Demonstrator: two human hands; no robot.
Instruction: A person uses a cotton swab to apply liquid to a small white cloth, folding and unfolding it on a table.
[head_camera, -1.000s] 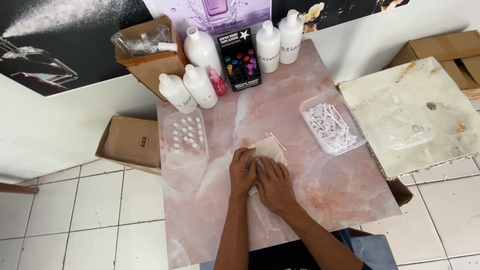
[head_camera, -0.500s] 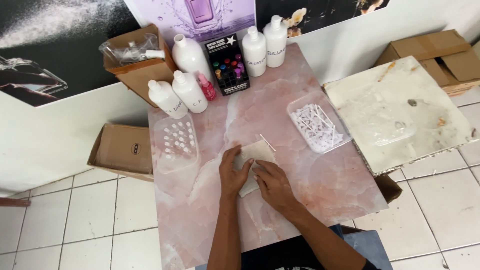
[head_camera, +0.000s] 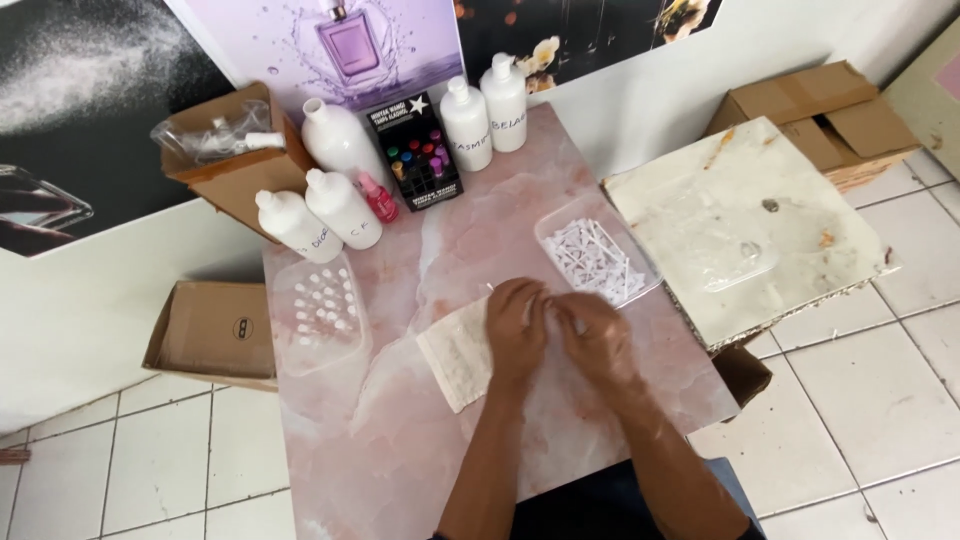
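White cloth (head_camera: 455, 350) beside black labelled box (head_camera: 413, 150)

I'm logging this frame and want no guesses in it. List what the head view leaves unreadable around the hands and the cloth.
- Whatever the left hand and right hand pinch between them: too small and motion-blurred to tell.
- The near edge of the pale cloth: covered by the left hand.
- The contents of the clear tray: small white pieces, too fine to identify.
- The person's forearms: cut off by the bottom edge.

Pink marble table (head_camera: 640, 400) bears bottles (head_camera: 340, 205), trays (head_camera: 318, 312), cloth (head_camera: 456, 350).
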